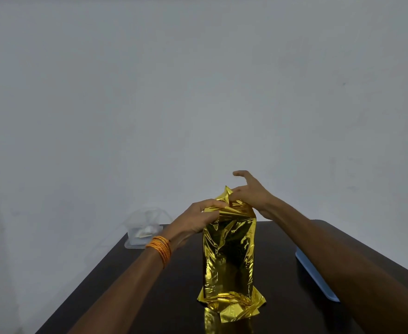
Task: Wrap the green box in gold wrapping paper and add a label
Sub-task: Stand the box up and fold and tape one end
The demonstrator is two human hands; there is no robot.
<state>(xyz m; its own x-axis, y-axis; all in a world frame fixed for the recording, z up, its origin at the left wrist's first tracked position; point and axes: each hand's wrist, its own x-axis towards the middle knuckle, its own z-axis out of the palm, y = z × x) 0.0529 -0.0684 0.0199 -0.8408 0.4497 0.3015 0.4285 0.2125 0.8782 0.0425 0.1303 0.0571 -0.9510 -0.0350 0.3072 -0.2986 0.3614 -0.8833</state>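
The box stands upright on the dark table (116, 280), fully covered by shiny gold wrapping paper (229, 256); no green surface shows. Loose gold flaps crumple at its base. My left hand (199, 218), with orange thread bands on the wrist, pinches the folded paper at the top left of the box. My right hand (251, 191) presses the raised paper point at the top from the right, its fingers spread upward. No label is visible.
A clear plastic container (145, 227) with small pale pieces inside sits at the table's far left corner. A light blue flat tray (316, 276) lies along the right edge, partly hidden by my right forearm. A plain pale wall is behind.
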